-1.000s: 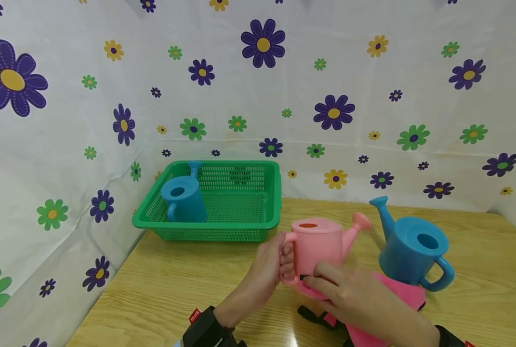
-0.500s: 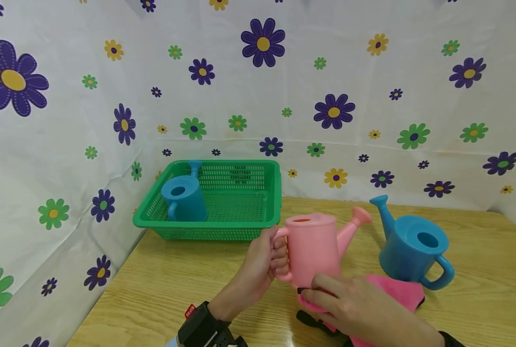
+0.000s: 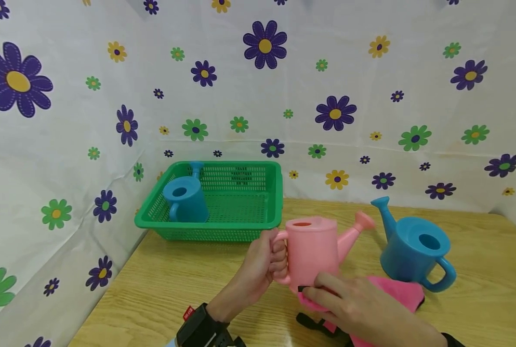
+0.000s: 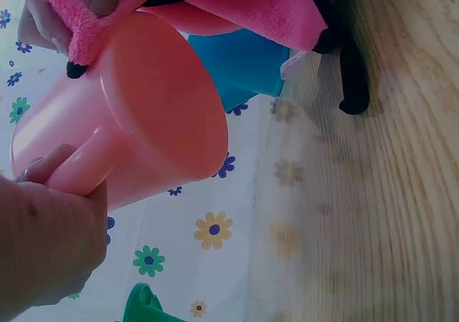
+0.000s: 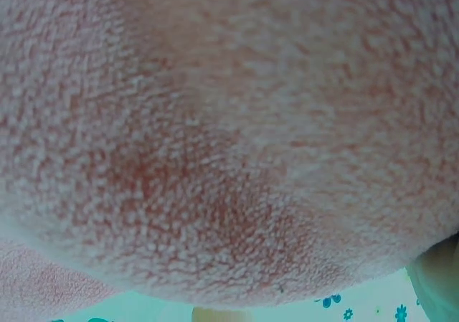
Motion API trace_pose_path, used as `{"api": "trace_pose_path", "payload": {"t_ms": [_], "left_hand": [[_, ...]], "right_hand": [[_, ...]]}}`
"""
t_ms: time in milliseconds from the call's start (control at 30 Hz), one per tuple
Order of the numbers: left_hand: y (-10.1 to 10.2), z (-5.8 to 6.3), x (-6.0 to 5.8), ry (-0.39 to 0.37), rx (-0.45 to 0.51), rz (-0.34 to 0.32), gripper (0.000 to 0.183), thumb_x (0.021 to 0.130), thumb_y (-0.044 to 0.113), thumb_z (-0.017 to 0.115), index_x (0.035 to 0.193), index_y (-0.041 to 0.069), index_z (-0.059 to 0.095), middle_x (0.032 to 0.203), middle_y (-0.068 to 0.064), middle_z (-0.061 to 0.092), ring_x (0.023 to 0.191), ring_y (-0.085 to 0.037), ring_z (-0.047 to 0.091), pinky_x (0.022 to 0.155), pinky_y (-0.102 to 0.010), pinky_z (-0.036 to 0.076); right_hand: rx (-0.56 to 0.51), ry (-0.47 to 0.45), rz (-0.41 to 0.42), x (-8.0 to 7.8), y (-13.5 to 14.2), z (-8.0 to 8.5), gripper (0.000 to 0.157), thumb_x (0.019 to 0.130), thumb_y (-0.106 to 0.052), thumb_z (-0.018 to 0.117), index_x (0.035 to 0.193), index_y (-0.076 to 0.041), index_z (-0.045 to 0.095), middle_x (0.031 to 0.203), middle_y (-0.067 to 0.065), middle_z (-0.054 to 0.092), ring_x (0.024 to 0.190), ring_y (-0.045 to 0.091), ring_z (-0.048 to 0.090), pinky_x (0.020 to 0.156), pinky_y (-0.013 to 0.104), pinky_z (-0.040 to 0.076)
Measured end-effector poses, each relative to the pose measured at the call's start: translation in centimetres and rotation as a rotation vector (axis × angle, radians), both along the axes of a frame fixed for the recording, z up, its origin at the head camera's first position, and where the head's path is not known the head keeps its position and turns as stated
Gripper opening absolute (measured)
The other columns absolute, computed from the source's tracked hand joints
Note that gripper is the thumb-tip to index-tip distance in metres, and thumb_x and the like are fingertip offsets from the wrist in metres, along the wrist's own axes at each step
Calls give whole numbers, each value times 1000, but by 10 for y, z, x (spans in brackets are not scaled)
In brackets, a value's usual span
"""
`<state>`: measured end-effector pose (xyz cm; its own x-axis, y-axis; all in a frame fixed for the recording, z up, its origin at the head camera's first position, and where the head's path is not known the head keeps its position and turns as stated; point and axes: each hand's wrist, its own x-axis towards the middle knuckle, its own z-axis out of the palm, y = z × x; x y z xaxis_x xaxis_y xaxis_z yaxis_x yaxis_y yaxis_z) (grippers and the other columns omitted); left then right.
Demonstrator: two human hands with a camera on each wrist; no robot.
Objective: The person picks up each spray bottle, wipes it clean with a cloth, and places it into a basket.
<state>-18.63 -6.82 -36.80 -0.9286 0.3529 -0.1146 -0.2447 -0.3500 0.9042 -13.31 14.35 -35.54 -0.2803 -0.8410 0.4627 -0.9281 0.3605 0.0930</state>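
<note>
A pink watering can (image 3: 311, 248) is held up over the wooden table, its spout pointing right. My left hand (image 3: 258, 272) grips its handle, with the fingers curled round it. At the lower side of the can, my right hand (image 3: 355, 301) pinches a black-edged pink cloth (image 3: 398, 291) against the surface. The left wrist view shows the can's base (image 4: 168, 96) tilted toward the camera and the fleecy cloth (image 4: 258, 13) draped by its edge. Cloth fabric (image 5: 229, 150) fills most of the right wrist view.
A blue watering can (image 3: 414, 250) stands on the table to the right, behind the cloth. At the back left is a green plastic basket (image 3: 210, 225) with another blue watering can (image 3: 188, 202) inside. A flower-printed sheet (image 3: 223, 101) hangs behind and at the left.
The pink can has moved slightly left with my left hand. My right hand has shifted a little lower with the cloth, staying at the can's lower side.
</note>
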Motion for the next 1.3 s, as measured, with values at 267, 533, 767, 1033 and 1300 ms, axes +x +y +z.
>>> {"api": "trace_pose_path", "payload": {"t_ms": [267, 533, 767, 1033, 1300], "left_hand": [[3, -2, 2, -32, -22, -28, 42, 101, 24, 31, 60, 14, 28, 49, 9, 24, 39, -6, 20, 40, -20, 18], [6, -7, 4, -34, -61, -59, 43, 103, 26, 29, 62, 14, 28, 50, 8, 24, 40, -5, 21, 39, -20, 19], [9, -9, 5, -32, -85, -72, 44, 103, 27, 29, 61, 14, 28, 50, 8, 24, 40, -5, 20, 40, -20, 18], [10, -12, 8, -38, -118, -87, 43, 102, 28, 32, 61, 14, 29, 51, 8, 24, 41, -6, 21, 40, -21, 18], [8, -18, 8, -8, -115, -96, 43, 101, 28, 33, 61, 14, 27, 51, 9, 24, 41, -5, 21, 40, -20, 18]], "right_hand": [[-90, 94, -2, -9, 7, 6, 32, 101, -33, 49, 113, -10, 69, 98, 1, 63, 70, 9, 57, 57, 21, 59], [-151, 91, -26, -15, 12, 10, 42, 104, -35, 39, 111, -8, 71, 96, 4, 65, 68, 11, 60, 58, 26, 60], [-175, 100, -49, -19, 15, 14, 42, 102, -36, 44, 114, -5, 70, 100, 7, 67, 78, 14, 64, 62, 32, 62], [-193, 127, -97, -20, 21, 17, 46, 103, -38, 41, 115, -3, 68, 94, 8, 65, 78, 16, 63, 59, 35, 62], [-243, 103, -113, -28, 28, 15, 47, 101, -39, 44, 112, -1, 69, 92, 9, 66, 73, 17, 66, 58, 37, 62]]}}
